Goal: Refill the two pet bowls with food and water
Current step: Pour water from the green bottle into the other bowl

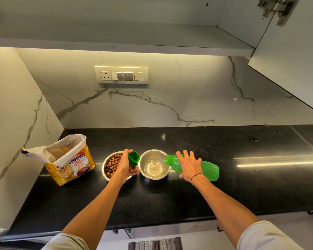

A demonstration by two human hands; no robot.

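Black polished countertop (224, 186), set against a veined marble backsplash (170, 98), forms the work surface. A green water bottle (209, 168) is gripped around its middle by the right hand (189, 166), fingers spread and curled over the body; the bottle is tipped nearly flat with its open mouth over the right rim of the steel water bowl (154, 166). A shallow pool of clear water is seen in that bowl. The green bottle cap (133, 157) is held by the left hand (127, 165), thumb and fingers curled round it, above the right edge of the steel food bowl (114, 166), which stands just left of the water bowl and is already filled with brown kibble.

The step in hand is judged to be the pouring of water, with the food refill apparently done. The next move is judged to call for a steady tilt until the level is sufficient, then righting the bottle and refitting the cap.

An opened yellow pet-food bag (70, 161) stands on the counter to the left of the bowls. A switch and socket panel (121, 74) is mounted on the backsplash, beneath an open upper cabinet (134, 33) whose door (293, 60) is swung out at the right. A striped mat (155, 243) is seen on the floor at the near edge.
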